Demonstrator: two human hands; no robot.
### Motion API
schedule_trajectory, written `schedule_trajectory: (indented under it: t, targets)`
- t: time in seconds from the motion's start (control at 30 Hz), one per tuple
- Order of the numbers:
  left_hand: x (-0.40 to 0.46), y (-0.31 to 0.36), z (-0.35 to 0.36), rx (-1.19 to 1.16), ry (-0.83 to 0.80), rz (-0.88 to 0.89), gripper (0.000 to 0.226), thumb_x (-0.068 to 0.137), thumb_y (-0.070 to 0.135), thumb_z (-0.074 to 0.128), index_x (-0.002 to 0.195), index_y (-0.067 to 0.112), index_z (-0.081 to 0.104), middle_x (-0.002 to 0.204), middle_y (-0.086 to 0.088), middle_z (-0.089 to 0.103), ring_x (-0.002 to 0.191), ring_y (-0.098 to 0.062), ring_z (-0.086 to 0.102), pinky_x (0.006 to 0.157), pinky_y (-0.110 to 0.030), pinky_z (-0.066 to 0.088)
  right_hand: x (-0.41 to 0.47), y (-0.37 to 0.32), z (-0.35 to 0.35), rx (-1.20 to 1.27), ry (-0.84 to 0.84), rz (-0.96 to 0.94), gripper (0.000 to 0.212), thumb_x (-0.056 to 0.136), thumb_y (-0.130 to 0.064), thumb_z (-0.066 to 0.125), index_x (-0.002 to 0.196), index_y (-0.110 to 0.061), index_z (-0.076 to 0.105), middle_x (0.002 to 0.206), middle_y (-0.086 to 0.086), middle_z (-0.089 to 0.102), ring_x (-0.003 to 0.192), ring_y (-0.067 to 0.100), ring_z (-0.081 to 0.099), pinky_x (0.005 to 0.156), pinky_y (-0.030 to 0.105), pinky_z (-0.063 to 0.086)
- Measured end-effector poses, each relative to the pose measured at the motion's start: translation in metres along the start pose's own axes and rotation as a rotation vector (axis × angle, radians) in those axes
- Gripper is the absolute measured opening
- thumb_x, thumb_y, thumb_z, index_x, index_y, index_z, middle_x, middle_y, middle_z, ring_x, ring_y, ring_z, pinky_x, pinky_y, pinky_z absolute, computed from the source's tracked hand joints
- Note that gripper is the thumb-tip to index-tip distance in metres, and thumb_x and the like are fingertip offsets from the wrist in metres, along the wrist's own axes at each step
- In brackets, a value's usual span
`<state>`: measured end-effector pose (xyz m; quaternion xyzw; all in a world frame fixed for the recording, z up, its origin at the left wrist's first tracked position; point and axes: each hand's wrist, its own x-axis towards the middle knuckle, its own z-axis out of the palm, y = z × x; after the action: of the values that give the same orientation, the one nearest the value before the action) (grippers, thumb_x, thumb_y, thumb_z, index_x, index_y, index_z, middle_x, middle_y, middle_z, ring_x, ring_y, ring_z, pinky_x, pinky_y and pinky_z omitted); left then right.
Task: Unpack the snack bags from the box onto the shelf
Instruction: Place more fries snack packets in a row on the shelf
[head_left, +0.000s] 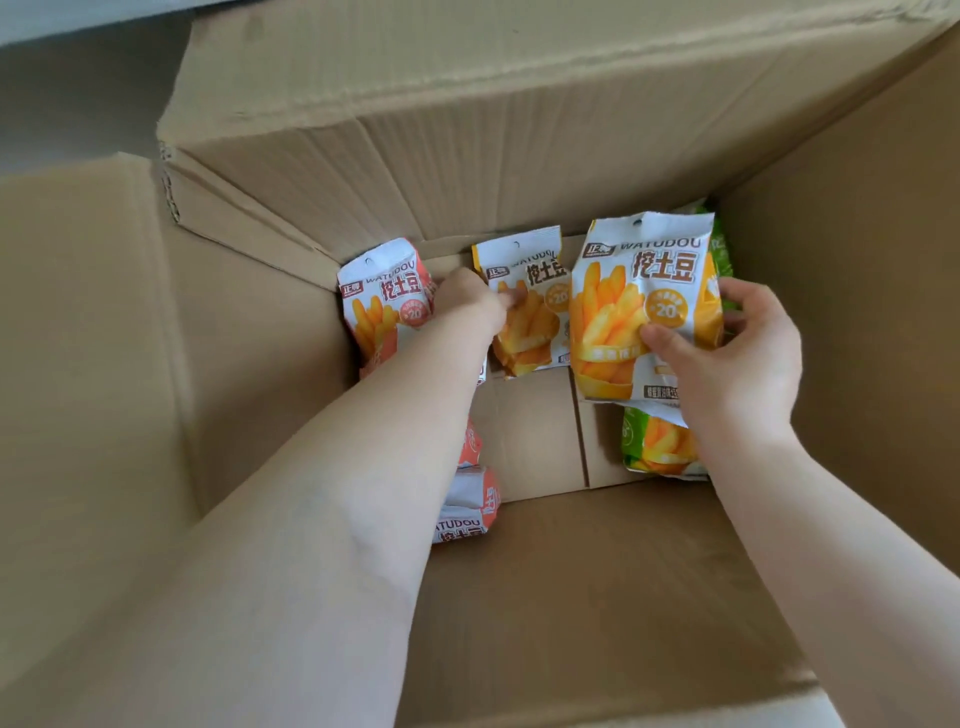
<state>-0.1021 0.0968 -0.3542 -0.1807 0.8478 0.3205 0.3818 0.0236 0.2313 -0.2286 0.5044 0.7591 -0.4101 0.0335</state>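
Head view: both arms reach deep into the box (519, 156). Right hand (737, 364) grips a yellow bag (644, 301) near the far right corner; left hand (467, 306) pinches another yellow bag (530, 312) by the far wall, beside a red bag (379, 301). A green bag (654, 441) lies below.

Snack bags (524, 306) lie on the cardboard box (535, 431) floor.

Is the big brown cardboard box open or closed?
Open. The brown cardboard box has its flaps folded outward, and both hands reach down inside to the snack bags on its floor.
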Motion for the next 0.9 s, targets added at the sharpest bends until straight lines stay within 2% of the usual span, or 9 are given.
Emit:
schedule_trajectory:
  t: [0.1,0.17,0.23,0.37,0.53,0.63,0.7,0.8,0.9]
  targets:
    - [-0.004,0.002,-0.002,-0.056,-0.034,0.021,0.05,0.077,0.045,0.076,0.109,0.009,0.064,0.112,-0.007,0.067,0.101,-0.027,0.064,0.08,-0.033,0.048,0.002,0.004,-0.006,0.012,0.023,0.034,0.055,0.075,-0.03,0.083,0.122,-0.032,0.054,0.109,-0.011,0.064,0.097,0.016,0.066,0.086,0.049,0.056]
    - [-0.01,0.003,-0.008,-0.18,-0.027,0.029,0.049,0.078,0.037,0.078,0.112,0.008,0.059,0.113,-0.007,0.064,0.102,-0.026,0.063,0.086,-0.034,0.05,0.004,0.006,-0.011,0.041,0.037,0.074,0.056,0.074,-0.029,0.084,0.122,-0.03,0.054,0.111,-0.008,0.065,0.098,0.017,0.067,0.086,0.048,0.056]
    - [-0.018,0.004,-0.017,-0.251,-0.007,0.054,0.047,0.078,0.033,0.078,0.11,0.007,0.056,0.107,-0.007,0.064,0.096,-0.025,0.062,0.082,-0.033,0.05,0.004,0.007,-0.014,0.061,0.032,0.103,0.057,0.074,-0.027,0.084,0.122,-0.028,0.055,0.112,-0.006,0.066,0.099,0.017,0.067,0.087,0.047,0.056]
    - [-0.028,0.008,-0.029,-0.234,-0.014,0.12,0.04,0.078,0.031,0.078,0.1,0.012,0.051,0.097,-0.002,0.058,0.086,-0.019,0.057,0.076,-0.029,0.047,0.005,0.002,-0.014,0.064,-0.007,0.11,0.056,0.076,-0.027,0.083,0.124,-0.027,0.054,0.112,-0.008,0.065,0.099,0.016,0.066,0.088,0.046,0.056]
    - [-0.036,0.009,-0.032,-0.304,-0.049,0.179,0.049,0.077,0.028,0.08,0.11,0.013,0.047,0.108,-0.003,0.06,0.1,-0.02,0.061,0.088,-0.034,0.051,0.009,-0.001,-0.013,0.115,-0.029,0.099,0.057,0.079,-0.023,0.081,0.128,-0.022,0.053,0.113,-0.007,0.063,0.097,0.013,0.065,0.08,0.031,0.055]
    - [-0.049,0.012,-0.042,-0.346,-0.078,0.25,0.049,0.079,0.023,0.078,0.116,0.008,0.05,0.115,-0.006,0.063,0.104,-0.02,0.063,0.093,-0.036,0.051,0.006,-0.004,-0.017,0.19,-0.067,0.149,0.061,0.076,-0.021,0.083,0.129,-0.02,0.054,0.116,-0.002,0.066,0.097,0.016,0.068,0.085,0.039,0.058]
    - [-0.06,0.014,-0.052,-0.368,-0.094,0.326,0.04,0.08,0.019,0.077,0.112,0.009,0.056,0.115,-0.007,0.066,0.105,-0.021,0.064,0.094,-0.039,0.052,0.002,-0.008,-0.025,0.245,-0.123,0.208,0.053,0.075,-0.02,0.084,0.122,-0.017,0.06,0.109,0.0,0.07,0.092,0.019,0.071,0.082,0.045,0.059]
    - [-0.088,0.021,-0.077,-0.395,-0.115,0.397,0.035,0.08,0.015,0.076,0.109,0.013,0.057,0.112,-0.005,0.068,0.105,-0.02,0.065,0.091,-0.036,0.054,-0.014,-0.021,-0.049,0.31,-0.205,0.248,0.031,0.077,-0.017,0.083,0.105,-0.015,0.068,0.097,0.002,0.074,0.084,0.02,0.073,0.076,0.044,0.061]
    - [-0.132,0.032,-0.114,-0.422,-0.142,0.414,0.037,0.079,0.024,0.074,0.112,0.016,0.06,0.114,-0.001,0.069,0.106,-0.017,0.066,0.092,-0.038,0.053,-0.043,-0.041,-0.088,0.372,-0.235,0.242,0.03,0.077,-0.011,0.082,0.104,-0.013,0.069,0.094,0.002,0.074,0.078,0.016,0.073,0.07,0.039,0.061]
